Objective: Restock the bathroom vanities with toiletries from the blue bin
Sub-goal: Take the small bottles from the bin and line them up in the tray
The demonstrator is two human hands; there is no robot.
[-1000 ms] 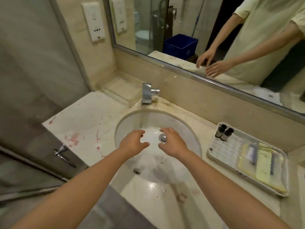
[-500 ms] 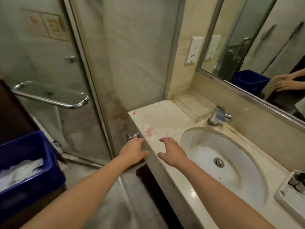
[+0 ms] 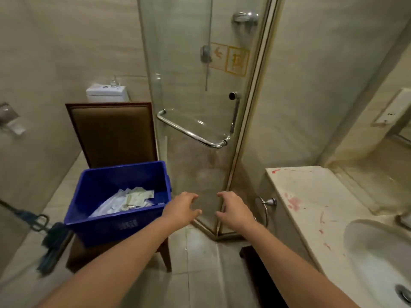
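Bin: blue, on chair seat to my left, I judge so it sits at reach height; paper packets lie in its bottom.
Left hand: in the air just beside the bin's right rim; fingers apart, loosely curled, holding nothing.
Right hand: level with the left, before the shower door; fingers apart, empty.
Table: on my right, well apart from the bin; sink set in it.
Step (judgement): both hands free to reach in for packets.

Bin on chair, left of vanity
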